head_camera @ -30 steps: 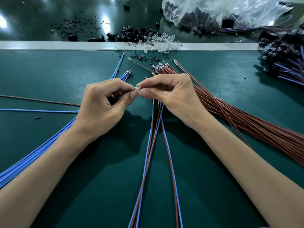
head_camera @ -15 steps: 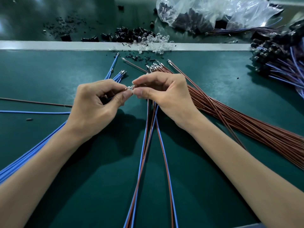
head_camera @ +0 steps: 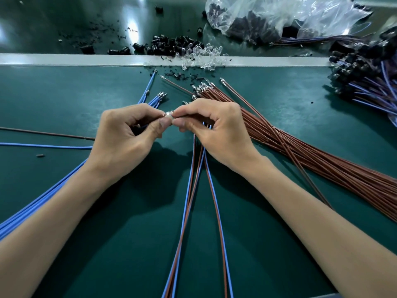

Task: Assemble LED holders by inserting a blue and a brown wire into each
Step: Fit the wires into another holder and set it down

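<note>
Both hands meet above the green worktop [head_camera: 64, 100]; the left hand [head_camera: 126, 136] pinches a small shiny piece [head_camera: 168, 114] between thumb and forefinger; the right hand [head_camera: 217, 134] pinches the same piece from the other side, its other fingers curled under; whether the piece is a clear LED or a wire's metal terminal is too small to tell. Several blue-and-brown wire pairs [head_camera: 198, 168] run from beneath the right hand toward the near edge. Loose blue wires [head_camera: 43, 200] fan out on the left; a thick sheaf of brown wires [head_camera: 322, 164] lies on the right, its terminals pointing away. Black LED holders [head_camera: 169, 45] and clear LEDs [head_camera: 206, 53] are heaped by the pale rail [head_camera: 64, 60]; wired assemblies [head_camera: 363, 76] are piled at the far right.

The wires look light and limp, so a grip far back would likely let the end buckle; better to pinch just behind the terminal. The terminals seem thin and easily bent, so they need a straight push. A holder is probably hard, smooth and apt to slip; take it by its sides, leaving its openings free.
</note>
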Motion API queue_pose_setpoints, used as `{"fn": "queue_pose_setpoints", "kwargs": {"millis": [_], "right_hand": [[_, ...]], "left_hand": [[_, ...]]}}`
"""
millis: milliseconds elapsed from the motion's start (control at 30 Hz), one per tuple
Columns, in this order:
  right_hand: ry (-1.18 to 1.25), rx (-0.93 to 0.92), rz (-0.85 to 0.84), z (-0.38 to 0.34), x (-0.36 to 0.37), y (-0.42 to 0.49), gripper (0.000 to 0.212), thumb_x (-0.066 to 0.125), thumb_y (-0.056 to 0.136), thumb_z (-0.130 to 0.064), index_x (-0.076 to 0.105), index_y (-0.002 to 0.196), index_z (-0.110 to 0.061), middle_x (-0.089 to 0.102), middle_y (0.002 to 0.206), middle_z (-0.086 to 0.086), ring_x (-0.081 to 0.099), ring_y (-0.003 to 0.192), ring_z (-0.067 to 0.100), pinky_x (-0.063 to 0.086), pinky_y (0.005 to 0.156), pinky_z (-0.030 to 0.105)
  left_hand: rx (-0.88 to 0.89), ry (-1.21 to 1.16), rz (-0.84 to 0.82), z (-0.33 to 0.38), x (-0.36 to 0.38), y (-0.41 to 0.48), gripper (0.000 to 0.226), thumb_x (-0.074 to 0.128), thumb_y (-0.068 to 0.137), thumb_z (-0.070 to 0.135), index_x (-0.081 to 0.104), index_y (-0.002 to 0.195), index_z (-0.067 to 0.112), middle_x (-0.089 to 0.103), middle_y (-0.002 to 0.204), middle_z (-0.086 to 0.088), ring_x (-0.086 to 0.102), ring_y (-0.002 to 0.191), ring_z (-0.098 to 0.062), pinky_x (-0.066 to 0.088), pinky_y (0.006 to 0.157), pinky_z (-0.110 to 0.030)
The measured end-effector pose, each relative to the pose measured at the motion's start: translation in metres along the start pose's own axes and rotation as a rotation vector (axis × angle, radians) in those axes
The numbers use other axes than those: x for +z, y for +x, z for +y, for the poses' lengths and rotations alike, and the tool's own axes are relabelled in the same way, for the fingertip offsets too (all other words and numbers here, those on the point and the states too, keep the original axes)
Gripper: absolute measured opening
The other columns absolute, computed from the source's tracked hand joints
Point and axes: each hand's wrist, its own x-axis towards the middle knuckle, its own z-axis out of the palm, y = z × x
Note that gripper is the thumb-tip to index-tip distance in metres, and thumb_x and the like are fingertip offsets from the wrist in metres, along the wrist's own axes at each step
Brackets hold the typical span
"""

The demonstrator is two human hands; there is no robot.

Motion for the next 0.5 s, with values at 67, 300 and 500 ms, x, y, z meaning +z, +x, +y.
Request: {"fn": "queue_pose_setpoints", "kwargs": {"millis": [67, 300, 500], "right_hand": [[-0.012, -0.02, 0.005, -0.0012, 0.0013, -0.0006, 0.011, 0.07, 0.081, 0.001, 0.072, 0.092, 0.0, 0.068, 0.079, 0.003, 0.065, 0.063, 0.012, 0.052, 0.066, 0.019], [0.18, 0.221, -0.01, -0.0047, 0.0005, 0.0016, 0.012, 0.07, 0.082, -0.003, 0.068, 0.087, -0.013, 0.067, 0.074, -0.005, 0.062, 0.061, 0.005, 0.052, 0.067, 0.019], [0.215, 0.276, -0.083, -0.0041, -0.0029, 0.0027, 0.015, 0.068, 0.084, 0.002, 0.066, 0.087, -0.012, 0.067, 0.074, -0.006, 0.064, 0.06, 0.005, 0.052, 0.065, 0.017]], "left_hand": [[0.006, 0.001, 0.004, 0.0002, -0.0003, -0.0004, 0.006, 0.062, 0.085, 0.023, 0.063, 0.08, 0.026, 0.061, 0.063, 0.023, 0.054, 0.057, 0.006, 0.042, 0.058, -0.01], [0.04, 0.057, 0.058, 0.0009, 0.0003, -0.001, 0.006, 0.065, 0.084, 0.023, 0.064, 0.078, 0.021, 0.062, 0.069, 0.006, 0.054, 0.058, -0.006, 0.046, 0.056, -0.032], [0.156, 0.202, 0.053, -0.0018, 0.002, 0.0001, 0.014, 0.067, 0.085, 0.016, 0.069, 0.079, 0.003, 0.06, 0.066, -0.007, 0.05, 0.056, -0.021, 0.041, 0.052, -0.033]]}}
